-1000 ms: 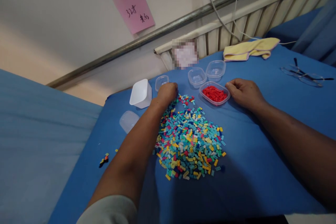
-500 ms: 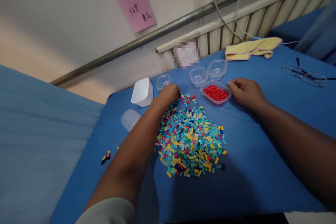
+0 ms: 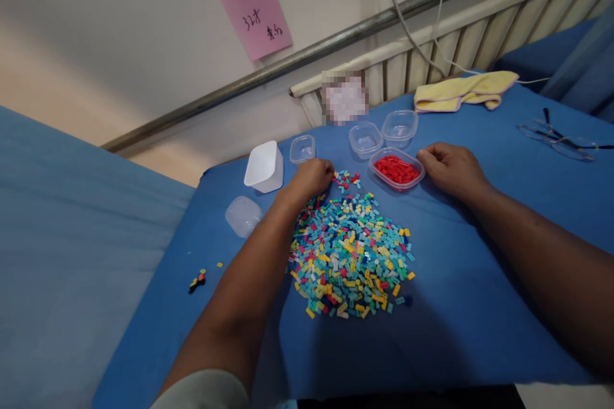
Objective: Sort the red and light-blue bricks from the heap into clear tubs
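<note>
A loose pile of small toy building bricks (image 3: 355, 255), mostly turquoise with yellow, red, pink, green and dark blue, covers the middle of the table. My left hand (image 3: 314, 177) is at the pile's far left edge, fingers curled down among the bricks; whether anything is in its fingertips is hidden. Just right of it lies a small spread-out group of bricks (image 3: 348, 180). My right hand (image 3: 451, 166) pinches the right rim of a clear plastic container (image 3: 411, 186), which holds many red bricks (image 3: 396, 169).
Clear containers (image 3: 400, 128) stand behind the red bricks, and another clear container (image 3: 302, 149) is beyond my left hand. To the left are a white tub (image 3: 265, 167) and a translucent container (image 3: 243, 216). A yellow cloth (image 3: 465, 92) and glasses (image 3: 556, 134) lie at the right.
The whole view has shifted slightly. My left hand stays at the pile's far edge with its fingers curled, and my right hand keeps its hold on the container rim.
</note>
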The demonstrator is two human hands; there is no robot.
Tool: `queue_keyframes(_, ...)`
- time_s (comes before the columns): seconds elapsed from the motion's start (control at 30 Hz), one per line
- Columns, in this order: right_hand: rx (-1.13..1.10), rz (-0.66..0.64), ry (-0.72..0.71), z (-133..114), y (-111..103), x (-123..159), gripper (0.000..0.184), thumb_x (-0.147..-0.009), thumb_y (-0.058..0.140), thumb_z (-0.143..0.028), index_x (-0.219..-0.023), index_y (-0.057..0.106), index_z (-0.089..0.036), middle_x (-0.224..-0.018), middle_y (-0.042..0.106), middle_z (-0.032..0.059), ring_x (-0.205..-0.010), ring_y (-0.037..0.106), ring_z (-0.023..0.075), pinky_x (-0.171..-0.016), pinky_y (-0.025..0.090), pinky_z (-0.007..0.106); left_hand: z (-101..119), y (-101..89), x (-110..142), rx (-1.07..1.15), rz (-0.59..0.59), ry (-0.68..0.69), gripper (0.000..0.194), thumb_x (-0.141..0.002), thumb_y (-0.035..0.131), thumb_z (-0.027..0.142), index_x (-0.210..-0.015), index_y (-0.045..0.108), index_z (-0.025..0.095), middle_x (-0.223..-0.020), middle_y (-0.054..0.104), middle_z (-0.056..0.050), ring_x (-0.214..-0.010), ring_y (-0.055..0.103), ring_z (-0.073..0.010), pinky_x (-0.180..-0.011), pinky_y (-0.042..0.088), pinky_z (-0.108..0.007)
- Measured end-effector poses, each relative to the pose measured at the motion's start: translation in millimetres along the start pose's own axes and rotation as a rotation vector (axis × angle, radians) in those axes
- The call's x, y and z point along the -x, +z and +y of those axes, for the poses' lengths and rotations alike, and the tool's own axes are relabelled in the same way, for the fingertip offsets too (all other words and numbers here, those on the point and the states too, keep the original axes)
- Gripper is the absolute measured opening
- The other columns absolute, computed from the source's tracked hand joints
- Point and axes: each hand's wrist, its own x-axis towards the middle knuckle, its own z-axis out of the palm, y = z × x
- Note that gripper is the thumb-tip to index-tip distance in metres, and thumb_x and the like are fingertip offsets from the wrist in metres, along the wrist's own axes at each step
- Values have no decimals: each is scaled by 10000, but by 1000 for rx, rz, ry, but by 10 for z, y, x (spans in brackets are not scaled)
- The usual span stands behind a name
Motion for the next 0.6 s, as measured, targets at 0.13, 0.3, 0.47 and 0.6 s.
queue_keyframes(0.13, -47, 29, 6, -17, -19, 14, 316, -969, 588, -507, -825, 733, -266, -815, 787, 81, -780, 705, 286, -730, 475, 418, 62, 32, -14, -45, -42, -29, 329, -955, 596, 147, -1145, 865, 153, -1189, 838, -182, -1092, 777, -307, -998, 578, -373)
queue_keyframes(0.3, -66, 41, -3, -15, -29, 25, 346, -979, 587, -529, -786, 704, -267, -768, 763, 79, -727, 674, 270, -700, 466, 409, 68, -15, -36, -49, -89, -46, 276, -917, 650, 157, -1076, 874, 181, -1145, 846, -165, -1048, 789, -289, -971, 589, -347)
queue_keyframes(0.47, -72, 37, 10, -4, -13, 19, 301, -978, 594, -495, -800, 703, -277, -787, 765, 75, -748, 687, 280, -718, 477, 414, 89, -14, 5, -12, -73, -67, 232, -899, 661, 138, -1006, 867, 141, -1091, 841, -194, -1005, 785, -307, -942, 580, -369)
queue_keyframes(0.6, -57, 32, 11, -5, 2, 4, 295, -974, 580, -485, -819, 713, -272, -807, 780, 85, -762, 701, 290, -721, 474, 420, 146, -28, 63, 97, -23, -71, 259, -939, 606, 154, -1014, 853, 127, -1002, 842, -148, -893, 767, -267, -834, 565, -343)
